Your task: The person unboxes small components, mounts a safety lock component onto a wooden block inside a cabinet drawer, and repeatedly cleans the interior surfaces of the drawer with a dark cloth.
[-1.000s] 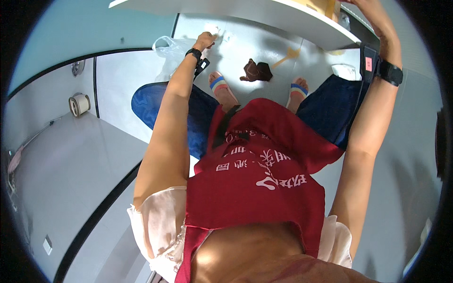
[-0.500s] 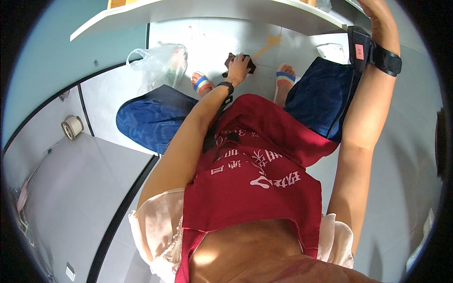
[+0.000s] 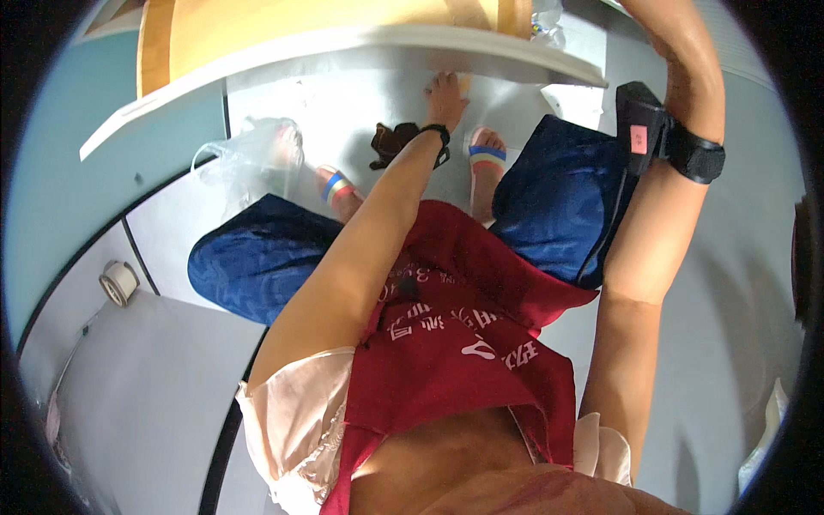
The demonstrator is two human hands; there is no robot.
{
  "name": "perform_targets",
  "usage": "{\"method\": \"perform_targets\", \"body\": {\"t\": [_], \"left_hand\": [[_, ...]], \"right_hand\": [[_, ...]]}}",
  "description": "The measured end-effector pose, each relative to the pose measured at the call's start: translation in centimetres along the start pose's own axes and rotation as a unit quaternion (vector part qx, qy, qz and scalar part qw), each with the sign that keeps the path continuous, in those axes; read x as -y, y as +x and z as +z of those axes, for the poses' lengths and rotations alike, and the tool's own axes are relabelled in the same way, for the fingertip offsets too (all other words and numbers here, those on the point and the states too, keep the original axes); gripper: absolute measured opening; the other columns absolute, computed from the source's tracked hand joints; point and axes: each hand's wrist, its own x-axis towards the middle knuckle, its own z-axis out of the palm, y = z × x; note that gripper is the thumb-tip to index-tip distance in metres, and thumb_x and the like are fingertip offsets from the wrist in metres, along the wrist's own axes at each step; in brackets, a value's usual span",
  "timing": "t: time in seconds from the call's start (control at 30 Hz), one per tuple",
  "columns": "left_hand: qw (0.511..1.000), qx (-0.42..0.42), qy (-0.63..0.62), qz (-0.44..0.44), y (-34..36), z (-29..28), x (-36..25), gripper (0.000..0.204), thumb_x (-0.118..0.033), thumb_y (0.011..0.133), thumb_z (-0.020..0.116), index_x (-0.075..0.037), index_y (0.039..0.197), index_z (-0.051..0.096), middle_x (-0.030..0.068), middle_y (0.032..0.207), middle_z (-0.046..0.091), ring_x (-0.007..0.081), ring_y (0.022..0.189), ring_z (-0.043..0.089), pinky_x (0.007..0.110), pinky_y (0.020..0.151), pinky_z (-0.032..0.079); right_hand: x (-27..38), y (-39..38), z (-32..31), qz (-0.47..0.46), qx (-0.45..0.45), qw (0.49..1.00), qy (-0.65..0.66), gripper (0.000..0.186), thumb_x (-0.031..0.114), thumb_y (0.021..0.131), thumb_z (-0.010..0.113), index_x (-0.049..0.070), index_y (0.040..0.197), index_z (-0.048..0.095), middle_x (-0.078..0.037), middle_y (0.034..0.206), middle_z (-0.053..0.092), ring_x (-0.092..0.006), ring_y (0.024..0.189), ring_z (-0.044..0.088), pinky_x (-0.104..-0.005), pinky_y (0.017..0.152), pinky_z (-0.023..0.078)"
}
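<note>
Past the brown crumpled object [image 3: 390, 146] on the floor, my left hand [image 3: 445, 99] reaches just under the white board's edge [image 3: 360, 51]. Its fingers are spread and slightly bent, beside a partly hidden yellow object [image 3: 464, 84]; I see nothing held in them. My right hand [image 3: 648, 21] is raised at the top right, cut off by the frame, with its fingers out of sight. A black strapped device [image 3: 635, 137] sits on that forearm. A clear plastic bag [image 3: 249, 163] lies left of my sandalled feet.
A yellow box or panel [image 3: 326, 21] rests on the white board. A white package [image 3: 571, 103] lies beyond my right knee. At left, a cylindrical fitting [image 3: 118, 283] is near the wall, with a dark rail [image 3: 225, 455] below. My knees are bent wide.
My left hand moved from the far left onto the brown object, then forward past it toward the yellow object. The view has shifted, showing more of the board and yellow box.
</note>
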Motion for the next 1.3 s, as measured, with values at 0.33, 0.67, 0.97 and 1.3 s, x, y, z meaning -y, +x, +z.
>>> {"method": "perform_targets", "body": {"t": [0.33, 0.67, 0.97, 1.3], "left_hand": [[0.987, -0.025, 0.061, 0.147, 1.8, 5.4, 1.5, 0.048, -0.015, 0.087, 0.064, -0.004, 0.133, 0.058, 0.0183, 0.129, 0.058, 0.0378, 0.127, 0.053, 0.047, 0.105, 0.047], [0.962, 0.000, 0.186, 0.200, 2.0, 2.8, 0.4, 0.043, -0.010, 0.090, 0.057, -0.001, 0.132, 0.058, 0.0226, 0.129, 0.059, 0.0399, 0.118, 0.059, 0.050, 0.104, 0.048], [0.947, -0.078, 0.115, 0.290, 3.7, 6.2, 3.3, 0.040, -0.013, 0.095, 0.053, -0.002, 0.132, 0.058, 0.0232, 0.132, 0.059, 0.0416, 0.124, 0.055, 0.058, 0.112, 0.037], [0.986, 0.091, -0.130, 0.059, 4.1, 1.4, 0.9, 0.039, -0.029, 0.089, 0.062, 0.001, 0.112, 0.069, 0.0219, 0.110, 0.070, 0.0373, 0.113, 0.063, 0.051, 0.111, 0.038]], "right_hand": [[-0.4, -0.4, -1.4, 0.080, -0.052, 0.995, 0.013, 0.020, 0.010, 0.102, 0.060, -0.004, 0.116, 0.065, -0.005, 0.094, 0.072, -0.0078, 0.082, 0.065, -0.0222, 0.076, 0.055], [-0.7, -0.8, -2.2, 0.109, -0.061, 0.992, -0.027, 0.021, 0.006, 0.100, 0.059, -0.005, 0.117, 0.065, -0.005, 0.090, 0.072, -0.0087, 0.082, 0.065, -0.0226, 0.078, 0.055], [-1.3, -1.8, -2.8, 0.070, -0.070, 0.995, 0.004, 0.019, 0.006, 0.098, 0.059, -0.005, 0.112, 0.067, -0.004, 0.087, 0.071, -0.0084, 0.080, 0.065, -0.0237, 0.077, 0.055], [-26.9, -3.0, -10.0, 0.326, -0.017, 0.928, -0.183, 0.034, 0.024, 0.098, 0.066, -0.005, 0.115, 0.067, -0.010, 0.089, 0.074, -0.0139, 0.084, 0.070, -0.0261, 0.079, 0.058]]}}
